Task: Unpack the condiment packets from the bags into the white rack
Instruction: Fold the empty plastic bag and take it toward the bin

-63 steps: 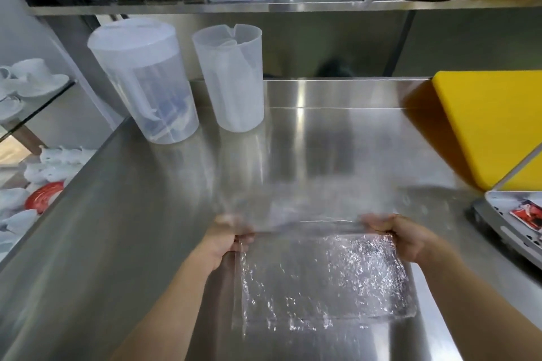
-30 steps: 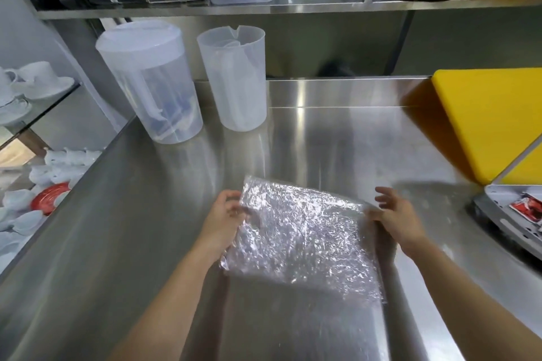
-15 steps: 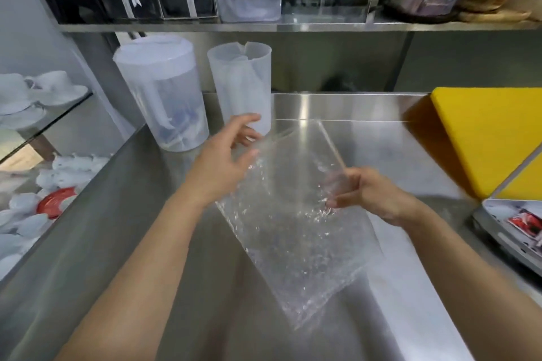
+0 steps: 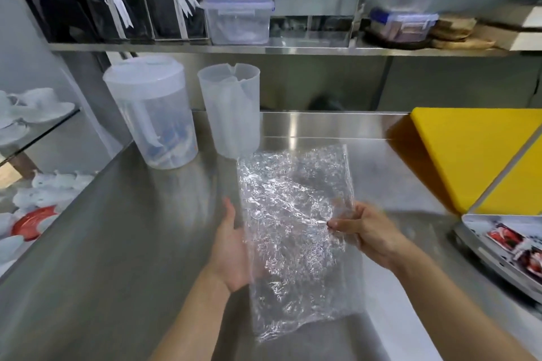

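Observation:
A crinkled clear plastic bag (image 4: 293, 231) hangs upright above the steel counter (image 4: 117, 243), with nothing visible inside it. My right hand (image 4: 369, 234) pinches its right edge about halfway up. My left hand (image 4: 231, 249) is flat against the bag's left side, fingers straight, with part of the palm hidden behind the plastic. At the right edge of the view, the white rack (image 4: 484, 255) holds red condiment packets (image 4: 504, 239).
Two translucent plastic jugs (image 4: 152, 114) (image 4: 231, 108) stand at the back left of the counter. A yellow cutting board (image 4: 469, 149) lies at the right. A shelf above carries lidded containers (image 4: 239, 19). White cups and saucers (image 4: 32, 105) sit on glass shelves at the left.
The bag went from lying flat on the counter to being lifted and held upright. My left hand dropped from the top corner to the bag's left side. The view tilted upward.

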